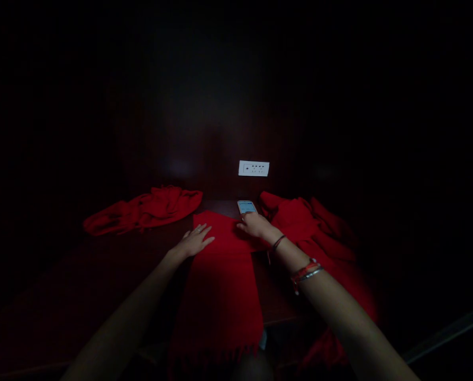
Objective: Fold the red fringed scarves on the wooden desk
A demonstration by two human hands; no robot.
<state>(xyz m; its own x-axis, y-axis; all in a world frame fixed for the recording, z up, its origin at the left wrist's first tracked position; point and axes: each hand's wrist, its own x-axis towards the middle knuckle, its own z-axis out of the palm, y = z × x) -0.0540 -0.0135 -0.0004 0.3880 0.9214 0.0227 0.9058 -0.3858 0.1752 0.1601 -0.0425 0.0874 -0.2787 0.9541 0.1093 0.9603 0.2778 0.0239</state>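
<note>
A red scarf (223, 296) with a fringed end lies flat on the dark table, its near end hanging over the front edge. Its far part is folded at an angle towards the right. My left hand (194, 242) rests on the scarf's left edge, open, fingers spread. Over the folded part is my right hand (255, 225), its fingers pointing left and a little apart, close to the lower end of a phone (246, 206) with a lit screen. Whether the fingertips touch the phone or the cloth, I cannot tell.
Another red fringed cloth (157, 206) lies crumpled at the back left. More bunched red cloth (303, 225) spreads on the right, running down past the table's front edge. A white socket panel (254, 168) is on the dark wall behind. The surroundings are very dim.
</note>
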